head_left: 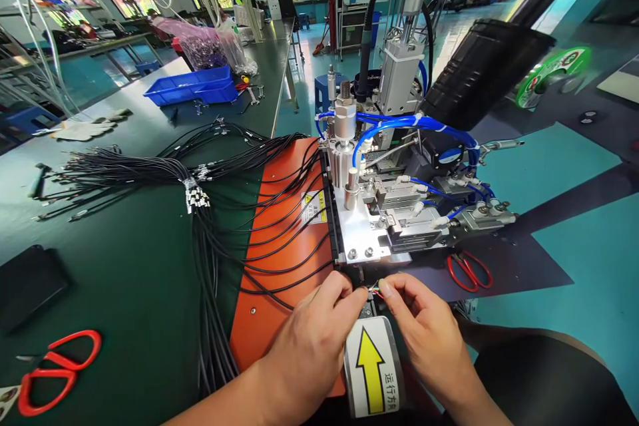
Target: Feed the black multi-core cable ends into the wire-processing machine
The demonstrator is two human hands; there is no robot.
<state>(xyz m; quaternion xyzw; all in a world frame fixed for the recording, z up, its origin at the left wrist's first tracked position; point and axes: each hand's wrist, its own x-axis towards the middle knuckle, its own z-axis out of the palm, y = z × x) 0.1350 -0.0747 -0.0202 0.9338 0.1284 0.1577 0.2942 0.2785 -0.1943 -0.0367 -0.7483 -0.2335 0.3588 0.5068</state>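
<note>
From the head camera, both hands are meeting at the front edge of a small pneumatic machine [394, 206], just above a curved guard carrying a yellow arrow label [370, 365]. The left hand [312, 339] is pinching with thumb and forefinger closed narrowly on the end of a thin black cable [279, 287], and the right hand [424, 329] is closing its fingertips on the tiny coloured wire ends [375, 291] fanning out of that cable tip, a fleck of red and green showing between the two hands. The cable end is sitting right at the mouth of the machine, below the aluminium plate with its two screws. Its long axis is running roughly left to right, the stripped tip pointing toward the right hand, while the rest of the cable is trailing back leftward over the orange plate [284, 246] and joining a bundle of black cables [150, 173] spreading over the green bench [124, 266]. The cable is looking light, limp and springy, so it is probably best taken close to the tip, on the jacket, where it cannot flop; the bare conductors seem fine and easily bent, calling for a gentle fingertip pinch rather than a squeeze. Red-handled scissors [469, 271] are lying just right of the hands, and a second red pair [54, 369] is resting at the bench's near left. Blue air hoses [414, 123] are looping over the machine.
</note>
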